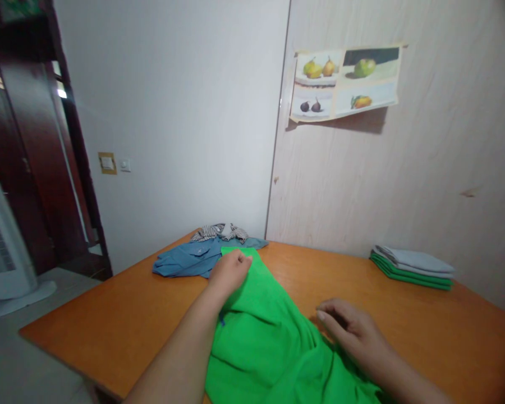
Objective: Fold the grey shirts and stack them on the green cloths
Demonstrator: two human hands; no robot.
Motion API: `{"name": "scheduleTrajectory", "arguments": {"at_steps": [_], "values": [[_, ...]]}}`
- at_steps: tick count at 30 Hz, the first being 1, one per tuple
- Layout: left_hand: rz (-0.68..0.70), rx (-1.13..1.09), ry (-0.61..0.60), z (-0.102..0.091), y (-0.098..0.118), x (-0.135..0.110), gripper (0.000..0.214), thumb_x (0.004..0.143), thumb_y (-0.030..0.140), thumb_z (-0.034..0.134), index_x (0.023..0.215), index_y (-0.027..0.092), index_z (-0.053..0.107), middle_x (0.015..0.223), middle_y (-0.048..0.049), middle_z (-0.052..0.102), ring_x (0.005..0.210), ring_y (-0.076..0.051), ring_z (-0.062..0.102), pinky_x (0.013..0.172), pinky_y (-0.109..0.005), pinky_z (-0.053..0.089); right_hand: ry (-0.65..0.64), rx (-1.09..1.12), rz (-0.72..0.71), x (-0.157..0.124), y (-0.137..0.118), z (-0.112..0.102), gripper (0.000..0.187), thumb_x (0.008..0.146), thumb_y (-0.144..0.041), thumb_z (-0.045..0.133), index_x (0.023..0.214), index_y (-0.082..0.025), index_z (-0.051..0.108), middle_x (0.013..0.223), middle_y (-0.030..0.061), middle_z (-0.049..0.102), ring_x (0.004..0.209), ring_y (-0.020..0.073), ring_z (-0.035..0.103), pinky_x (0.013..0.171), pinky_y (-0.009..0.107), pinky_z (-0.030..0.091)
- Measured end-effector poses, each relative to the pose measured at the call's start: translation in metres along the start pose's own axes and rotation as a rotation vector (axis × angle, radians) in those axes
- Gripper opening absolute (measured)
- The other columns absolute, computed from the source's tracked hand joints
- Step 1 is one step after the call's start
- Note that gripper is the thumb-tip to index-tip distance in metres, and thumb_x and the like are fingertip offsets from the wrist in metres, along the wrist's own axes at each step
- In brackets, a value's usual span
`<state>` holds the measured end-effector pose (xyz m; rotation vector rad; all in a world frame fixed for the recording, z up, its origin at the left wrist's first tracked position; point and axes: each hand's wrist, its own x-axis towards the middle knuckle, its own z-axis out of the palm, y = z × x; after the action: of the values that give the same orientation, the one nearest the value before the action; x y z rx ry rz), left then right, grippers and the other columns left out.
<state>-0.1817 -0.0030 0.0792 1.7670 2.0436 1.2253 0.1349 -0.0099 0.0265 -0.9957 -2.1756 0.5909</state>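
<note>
A bright green cloth (261, 336) lies spread and wrinkled across the near middle of the table, narrowing toward its far end. Near that far end my left hand (231, 270) is closed in a fist, pinching the green cloth. Along the cloth's right edge hovers my right hand (353, 328), its thumb and curved fingers apart with nothing visible between them. A small dark blue spot shows on the cloth beside my left wrist. Part of the cloth runs beneath my right forearm and out of the bottom of view.
A blue garment (189, 258) and a striped cloth (212, 232) lie crumpled at the table's back corner. Folded grey and green cloths (412, 269) are stacked at the right by the wall. A white tower fan (4, 247) stands on the floor at left.
</note>
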Motion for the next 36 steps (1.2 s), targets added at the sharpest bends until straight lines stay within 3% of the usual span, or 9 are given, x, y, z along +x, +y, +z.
{"name": "scheduleTrajectory", "arguments": {"at_steps": [5, 8, 13, 17, 20, 23, 28, 31, 36], "values": [[-0.038, 0.450, -0.260, -0.005, 0.001, -0.008, 0.043, 0.082, 0.062, 0.053, 0.081, 0.020, 0.065, 0.083, -0.0101, 0.070, 0.078, -0.028, 0.065, 0.064, -0.032, 0.040, -0.221, 0.008, -0.032, -0.009, -0.021, 0.007, 0.042, 0.090, -0.052, 0.060, 0.121, -0.025, 0.066, 0.099, 0.0048, 0.071, 0.084, 0.0201, 0.064, 0.074, 0.029, 0.048], [-0.066, 0.542, -0.302, -0.008, -0.001, -0.007, 0.052, 0.083, 0.067, 0.046, 0.088, 0.020, 0.067, 0.095, -0.0141, 0.072, 0.088, -0.033, 0.067, 0.068, -0.035, 0.043, -0.298, -0.009, -0.039, -0.012, -0.027, 0.007, 0.055, 0.082, -0.051, 0.071, 0.131, -0.029, 0.062, 0.109, 0.0041, 0.070, 0.088, 0.0202, 0.064, 0.076, 0.028, 0.048], [-0.137, 0.595, -0.387, -0.012, -0.010, 0.000, 0.066, 0.077, 0.079, 0.043, 0.090, 0.019, 0.067, 0.108, -0.0187, 0.071, 0.099, -0.038, 0.066, 0.072, -0.039, 0.046, -0.319, -0.056, -0.037, -0.010, -0.033, 0.008, 0.018, 0.086, -0.033, 0.064, 0.099, -0.024, 0.073, 0.089, 0.0003, 0.070, 0.079, 0.0154, 0.063, 0.072, 0.024, 0.044], [-0.041, 0.602, -0.506, -0.005, -0.012, -0.003, 0.036, 0.075, 0.054, 0.059, 0.081, 0.020, 0.068, 0.092, -0.0141, 0.074, 0.085, -0.033, 0.068, 0.067, -0.035, 0.045, -0.287, -0.017, -0.033, -0.009, -0.033, 0.010, 0.015, 0.086, -0.023, 0.058, 0.091, -0.021, 0.072, 0.082, -0.0018, 0.067, 0.076, 0.0126, 0.060, 0.068, 0.021, 0.042], [-0.003, 0.607, -0.501, 0.002, -0.011, -0.006, 0.016, 0.073, 0.033, 0.057, 0.072, 0.021, 0.066, 0.081, -0.0116, 0.073, 0.076, -0.030, 0.068, 0.064, -0.033, 0.043, -0.303, 0.024, -0.002, -0.009, -0.033, 0.010, 0.015, 0.083, -0.019, 0.057, 0.088, -0.020, 0.070, 0.076, -0.0040, 0.063, 0.070, 0.0106, 0.056, 0.064, 0.020, 0.039], [-0.002, 0.610, -0.471, 0.003, -0.010, -0.005, 0.016, 0.075, 0.029, 0.052, 0.074, 0.021, 0.065, 0.083, -0.0120, 0.073, 0.079, -0.030, 0.068, 0.066, -0.034, 0.044, -0.330, 0.079, 0.014, -0.010, -0.035, 0.008, 0.014, 0.081, -0.017, 0.056, 0.086, -0.020, 0.069, 0.071, -0.0055, 0.058, 0.065, 0.0091, 0.050, 0.060, 0.018, 0.036], [-0.123, 0.586, -0.343, -0.007, -0.016, 0.003, 0.035, 0.085, 0.048, 0.048, 0.091, 0.018, 0.065, 0.107, -0.0202, 0.071, 0.098, -0.039, 0.066, 0.074, -0.042, 0.046, -0.376, 0.144, 0.054, -0.014, -0.038, 0.006, 0.012, 0.081, -0.018, 0.057, 0.085, -0.020, 0.068, 0.065, -0.0062, 0.052, 0.059, 0.0085, 0.044, 0.054, 0.018, 0.031], [-0.189, 0.526, -0.263, -0.011, -0.020, 0.004, 0.050, 0.080, 0.064, 0.054, 0.095, 0.017, 0.063, 0.113, -0.0216, 0.069, 0.102, -0.042, 0.064, 0.079, -0.044, 0.046, -0.389, 0.144, 0.062, -0.015, -0.039, 0.006, 0.011, 0.081, -0.020, 0.058, 0.085, -0.020, 0.068, 0.065, -0.0062, 0.051, 0.060, 0.0090, 0.044, 0.054, 0.018, 0.031], [-0.187, 0.499, -0.269, -0.005, -0.023, 0.002, 0.050, 0.072, 0.064, 0.064, 0.091, 0.018, 0.062, 0.111, -0.0218, 0.070, 0.101, -0.042, 0.065, 0.078, -0.044, 0.046, -0.396, 0.129, 0.062, -0.015, -0.040, 0.006, 0.009, 0.083, -0.022, 0.059, 0.084, -0.020, 0.068, 0.066, -0.0062, 0.051, 0.062, 0.0096, 0.046, 0.057, 0.020, 0.032]]}}
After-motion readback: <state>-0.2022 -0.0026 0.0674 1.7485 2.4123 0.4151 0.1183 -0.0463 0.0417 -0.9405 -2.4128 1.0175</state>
